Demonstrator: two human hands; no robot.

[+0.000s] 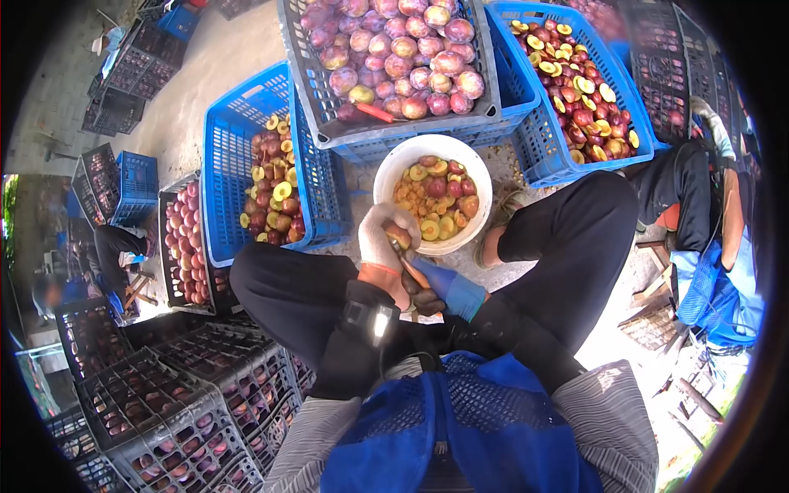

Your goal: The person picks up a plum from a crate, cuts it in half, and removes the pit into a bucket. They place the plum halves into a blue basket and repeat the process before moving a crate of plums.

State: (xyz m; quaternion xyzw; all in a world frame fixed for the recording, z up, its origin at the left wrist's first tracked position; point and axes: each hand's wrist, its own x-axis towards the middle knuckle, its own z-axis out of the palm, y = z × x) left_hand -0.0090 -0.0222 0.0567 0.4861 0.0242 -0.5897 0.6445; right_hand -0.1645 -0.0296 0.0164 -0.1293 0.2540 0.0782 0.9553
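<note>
My left hand point(388, 234), in a white knitted glove, is closed around a plum point(399, 238) at the near left rim of a white bucket point(384, 168). My right hand point(436, 287) wears a blue glove with dark fingers. Its fingers wrap a brown handle point(415, 275), apparently a knife's, that points up to the plum; no blade can be made out. Cut plum halves and orange pulp point(411, 197) lie in the bucket between my knees.
Ahead stands a crate of whole plums point(394, 49) with a red stick-like object point(376, 112) on its edge. Blue crates of halved plums flank it, left point(215, 164) and right point(538, 168). Stacked black crates point(164, 403) stand at lower left. Another person point(715, 214) sits at right.
</note>
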